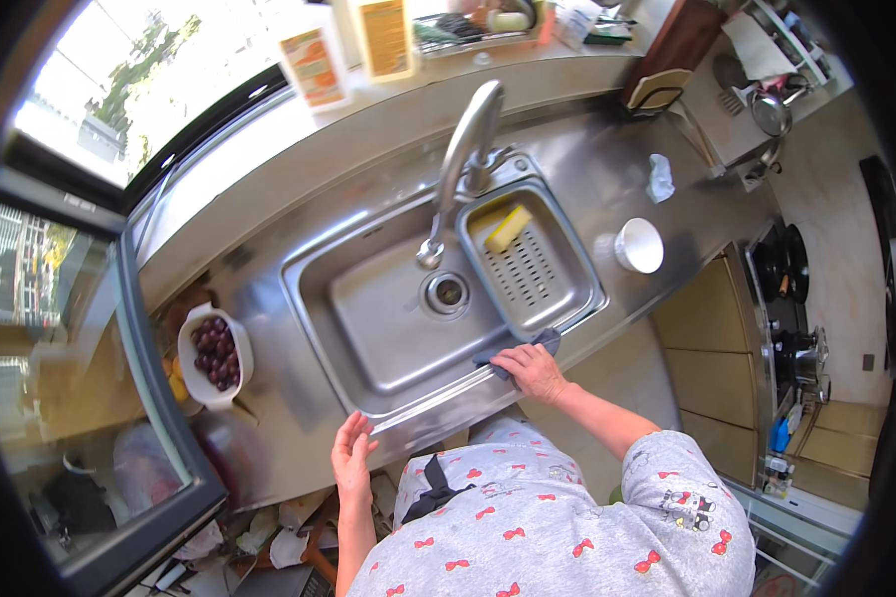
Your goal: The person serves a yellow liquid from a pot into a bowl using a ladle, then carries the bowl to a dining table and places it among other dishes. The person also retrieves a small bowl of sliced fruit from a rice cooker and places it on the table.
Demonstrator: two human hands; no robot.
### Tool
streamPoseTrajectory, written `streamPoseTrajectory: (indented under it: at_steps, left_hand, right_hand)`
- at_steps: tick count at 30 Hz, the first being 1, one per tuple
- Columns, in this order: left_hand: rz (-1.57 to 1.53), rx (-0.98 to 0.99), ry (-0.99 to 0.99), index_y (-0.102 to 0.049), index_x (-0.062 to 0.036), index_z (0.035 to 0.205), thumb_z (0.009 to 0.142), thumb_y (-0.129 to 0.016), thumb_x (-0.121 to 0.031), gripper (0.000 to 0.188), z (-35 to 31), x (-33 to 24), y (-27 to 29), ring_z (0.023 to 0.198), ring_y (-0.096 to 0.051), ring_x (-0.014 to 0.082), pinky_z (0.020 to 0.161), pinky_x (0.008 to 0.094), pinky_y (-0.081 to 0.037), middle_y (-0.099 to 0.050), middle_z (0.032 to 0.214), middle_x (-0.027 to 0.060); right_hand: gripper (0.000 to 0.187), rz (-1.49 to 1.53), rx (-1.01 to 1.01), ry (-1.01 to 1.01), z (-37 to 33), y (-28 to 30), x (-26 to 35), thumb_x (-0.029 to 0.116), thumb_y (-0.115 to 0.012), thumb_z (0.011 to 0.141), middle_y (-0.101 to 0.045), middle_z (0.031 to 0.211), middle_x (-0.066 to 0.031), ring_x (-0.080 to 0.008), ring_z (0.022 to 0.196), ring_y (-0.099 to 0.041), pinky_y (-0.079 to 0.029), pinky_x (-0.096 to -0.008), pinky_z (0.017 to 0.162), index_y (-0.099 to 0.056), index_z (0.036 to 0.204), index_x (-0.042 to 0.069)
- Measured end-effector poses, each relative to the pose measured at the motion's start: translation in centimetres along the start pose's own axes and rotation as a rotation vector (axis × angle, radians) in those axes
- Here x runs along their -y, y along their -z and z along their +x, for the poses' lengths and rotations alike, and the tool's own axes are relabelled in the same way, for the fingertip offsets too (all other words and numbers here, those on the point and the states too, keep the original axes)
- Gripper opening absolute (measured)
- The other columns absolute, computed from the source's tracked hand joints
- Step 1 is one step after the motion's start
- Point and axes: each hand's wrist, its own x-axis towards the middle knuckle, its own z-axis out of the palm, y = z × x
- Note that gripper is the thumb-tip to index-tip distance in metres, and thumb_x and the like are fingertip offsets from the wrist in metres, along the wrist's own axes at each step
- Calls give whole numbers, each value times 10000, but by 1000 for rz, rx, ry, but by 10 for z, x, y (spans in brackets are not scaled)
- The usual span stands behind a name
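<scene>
A dark grey cloth (545,341) lies bunched on the front rim of the steel sink (388,298), and my right hand (531,370) grips it there. My left hand (351,448) hangs by the counter's front edge, near the sink's front left corner, with its fingers apart and nothing in them. Inside the sink's right part sits a steel strainer tray (565,276) with slots, and a yellow sponge (509,229) rests in it. Over the basin bends the tall faucet (465,139), its spout end above the drain (446,294).
On the left, a white dish (235,386) of dark red fruit stands by the open window frame (159,368). A white bowl (639,246) and a crumpled plastic piece (660,177) sit on the right counter. Two bottles (383,40) line the sill behind.
</scene>
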Motion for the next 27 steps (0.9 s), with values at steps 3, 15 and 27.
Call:
streamPoseTrajectory:
  at_steps: [3, 15, 27]
  left_hand:
    - [36, 64, 66, -506, -55, 1357, 961, -535, -126, 403, 14, -2, -51, 1145, -588, 212, 904, 320, -507, -580, 1282, 124]
    - [69, 154, 64, -592, -49, 1220, 1014, -497, -285, 328, 22, -8, -154, 1110, -586, 161, 918, 320, -473, -625, 1212, 72]
    - [-434, -629, -302, -500, -43, 1189, 967, -558, -133, 246, -109, 79, -72, 974, -639, 163, 857, 288, -484, -639, 1111, 112]
  right_hand:
    - [524, 18, -53, -22, -6, 41, -27, 38, -635, 716, -612, 1151, -5, -215, 999, -574, -441, -375, 835, -593, 1223, 164]
    - [395, -43, -491, -91, 97, 155, -138, 5, -491, 833, -626, 1181, -83, -310, 1067, -574, -431, -428, 911, -593, 1205, 89]
    - [285, 204, -143, -19, 200, 92, -78, 137, -653, 827, -658, 1061, -133, -331, 1003, -611, -462, -440, 879, -618, 1107, 100]
